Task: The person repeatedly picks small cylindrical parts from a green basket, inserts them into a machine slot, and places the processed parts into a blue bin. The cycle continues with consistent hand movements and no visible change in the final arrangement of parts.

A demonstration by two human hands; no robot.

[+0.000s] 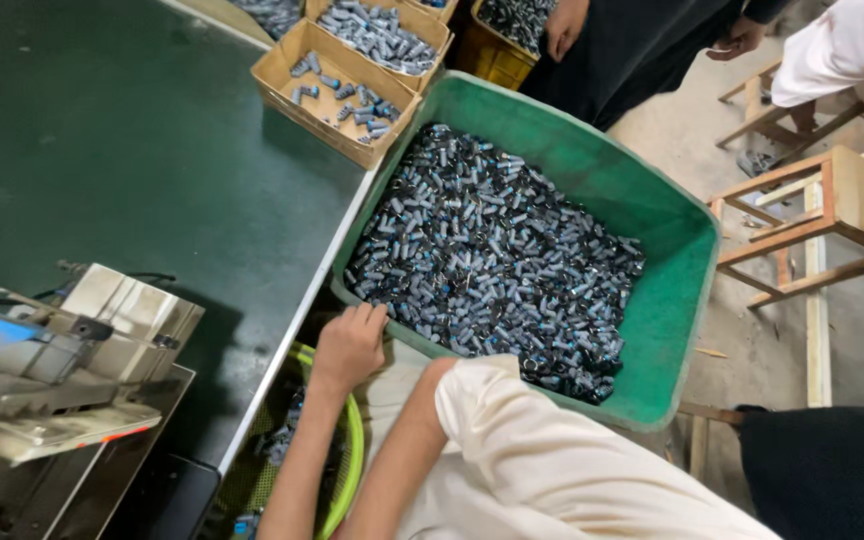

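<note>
a metal machine sits far left on the dark green table; two cardboard boxes beyond. the left hand curls its fingers over the green tub's near rim, beside small dark cylinders. right hand hidden, can't tell.

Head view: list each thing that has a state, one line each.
Green bin: open, partly filled with small dark parts.
Near box: open, a few parts inside.
Far box: open, heaped with parts.
Left hand: fingers curled over the bin's near rim.
Right hand: hidden behind the sleeve.
Stool: upright, nothing on it.
</note>
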